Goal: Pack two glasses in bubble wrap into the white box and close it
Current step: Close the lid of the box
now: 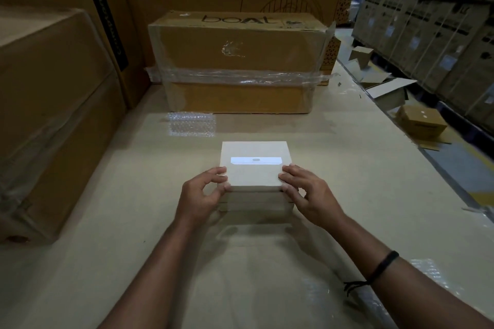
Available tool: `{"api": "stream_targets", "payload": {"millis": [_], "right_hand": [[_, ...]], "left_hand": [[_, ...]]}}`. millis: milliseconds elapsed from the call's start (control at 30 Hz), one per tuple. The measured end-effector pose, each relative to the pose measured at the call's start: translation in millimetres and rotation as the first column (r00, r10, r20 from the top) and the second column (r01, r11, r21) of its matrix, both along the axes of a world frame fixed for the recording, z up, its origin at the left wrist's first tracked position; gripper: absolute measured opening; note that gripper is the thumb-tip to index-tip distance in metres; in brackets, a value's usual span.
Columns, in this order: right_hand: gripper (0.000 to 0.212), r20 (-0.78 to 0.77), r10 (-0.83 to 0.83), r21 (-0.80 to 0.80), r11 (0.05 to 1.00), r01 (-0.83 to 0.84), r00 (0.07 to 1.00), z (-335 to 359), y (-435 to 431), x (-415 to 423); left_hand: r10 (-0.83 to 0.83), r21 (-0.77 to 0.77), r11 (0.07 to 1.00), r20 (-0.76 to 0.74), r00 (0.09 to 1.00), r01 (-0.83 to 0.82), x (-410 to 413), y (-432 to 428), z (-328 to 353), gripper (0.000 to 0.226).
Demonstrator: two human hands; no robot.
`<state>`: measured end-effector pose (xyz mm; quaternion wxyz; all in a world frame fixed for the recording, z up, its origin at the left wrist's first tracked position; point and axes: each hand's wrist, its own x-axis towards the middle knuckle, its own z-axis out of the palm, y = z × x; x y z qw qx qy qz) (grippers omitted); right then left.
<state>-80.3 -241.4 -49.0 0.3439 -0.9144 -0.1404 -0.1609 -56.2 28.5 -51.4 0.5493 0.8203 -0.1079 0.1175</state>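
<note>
The white box (254, 168) stands on the table (347, 195) in front of me with its lid down; a pale label strip runs across the lid. My left hand (201, 195) pinches the lid's near left corner between curled fingers and thumb. My right hand (307, 195) grips the near right corner the same way. No glasses are visible; the box's inside is hidden. A small sheet of bubble wrap (191, 124) lies flat just beyond the box, to its left.
A taped brown carton (235, 67) marked "boAt" stands behind the box. Large cartons (48, 115) wall off the left side. More bubble wrap (422, 272) lies at the near right. Beyond the table's right edge are floor, loose boxes (422, 123) and stacked cartons.
</note>
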Motion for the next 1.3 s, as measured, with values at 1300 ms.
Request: {"api": "stream_targets", "payload": {"millis": [1300], "right_hand": [[0.074, -0.207, -0.144, -0.141, 0.983, 0.116, 0.968, -12.0, 24.6, 2.1]], "left_hand": [[0.099, 0.165, 0.981, 0.001, 0.995, -0.098, -8.8, -15.1, -33.0, 0.065]]}}
